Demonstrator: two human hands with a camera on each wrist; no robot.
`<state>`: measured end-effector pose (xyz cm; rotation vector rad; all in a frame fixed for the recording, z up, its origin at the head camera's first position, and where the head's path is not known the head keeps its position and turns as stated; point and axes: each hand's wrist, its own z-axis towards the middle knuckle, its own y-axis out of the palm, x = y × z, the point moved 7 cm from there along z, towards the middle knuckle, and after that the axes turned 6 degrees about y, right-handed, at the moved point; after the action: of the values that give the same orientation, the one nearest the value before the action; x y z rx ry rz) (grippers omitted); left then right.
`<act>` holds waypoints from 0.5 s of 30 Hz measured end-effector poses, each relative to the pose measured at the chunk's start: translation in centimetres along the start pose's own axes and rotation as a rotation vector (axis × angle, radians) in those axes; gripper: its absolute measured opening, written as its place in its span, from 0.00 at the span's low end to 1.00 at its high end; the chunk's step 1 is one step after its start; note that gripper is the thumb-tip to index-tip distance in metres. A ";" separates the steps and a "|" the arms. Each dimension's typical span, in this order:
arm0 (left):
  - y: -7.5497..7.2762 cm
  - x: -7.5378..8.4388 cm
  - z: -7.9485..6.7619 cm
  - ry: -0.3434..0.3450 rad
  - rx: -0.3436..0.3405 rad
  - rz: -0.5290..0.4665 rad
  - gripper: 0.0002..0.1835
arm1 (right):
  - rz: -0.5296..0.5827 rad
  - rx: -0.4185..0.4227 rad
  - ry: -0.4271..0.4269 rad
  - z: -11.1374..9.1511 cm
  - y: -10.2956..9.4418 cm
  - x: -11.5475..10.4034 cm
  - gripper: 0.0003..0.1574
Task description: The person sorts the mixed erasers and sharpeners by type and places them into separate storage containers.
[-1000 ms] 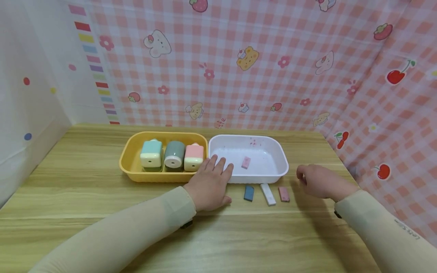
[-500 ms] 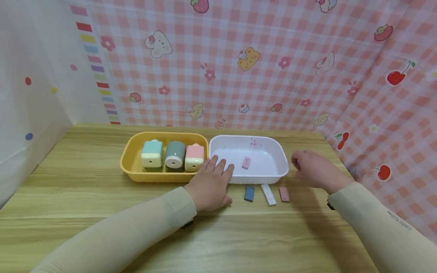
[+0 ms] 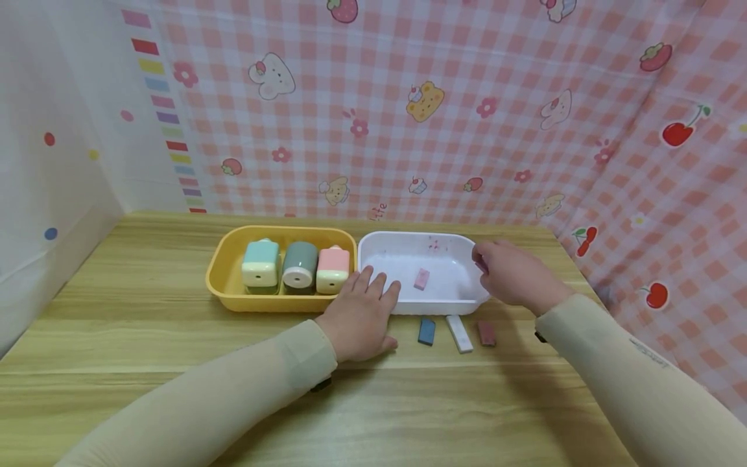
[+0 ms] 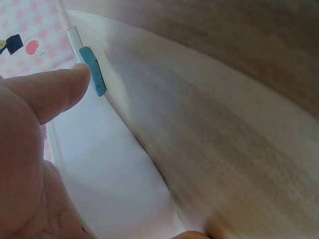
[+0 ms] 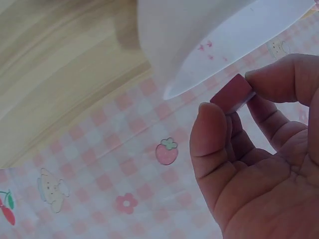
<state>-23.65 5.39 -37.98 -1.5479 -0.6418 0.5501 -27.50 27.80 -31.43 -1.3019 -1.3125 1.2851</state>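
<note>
Three small pieces, a blue eraser [image 3: 426, 331], a white eraser [image 3: 459, 334] and a pink eraser [image 3: 487, 334], lie on the wooden table [image 3: 373, 415] just before the white tray [image 3: 432, 307]; a pale pink eraser [image 3: 422, 279] is inside it. With my right hand [image 3: 516, 275] I hold a reddish eraser [image 5: 232, 94] in a narrow pinch, near the tray's right end; whether it is above the rim, I cannot tell. My left hand [image 3: 358, 318] grips nothing, its fingers spread across the near left corner. I judge this as the carrying step; the next move probably calls for lowering inside, then loosening the pinch.
</note>
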 end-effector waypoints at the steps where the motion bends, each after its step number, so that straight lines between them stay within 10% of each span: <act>1: 0.1 0.0 0.0 -0.001 -0.002 0.000 0.52 | 0.003 -0.002 -0.001 0.2 -0.1 -0.3 0.17; 15: 0.1 -0.1 0.1 0.004 0.009 0.001 0.52 | 0.028 -0.023 -0.027 3.1 -1.1 -3.6 0.16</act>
<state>-23.75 5.36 -38.09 -1.5402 -0.6345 0.5498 -30.41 23.99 -30.35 -1.3274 -1.3357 1.3140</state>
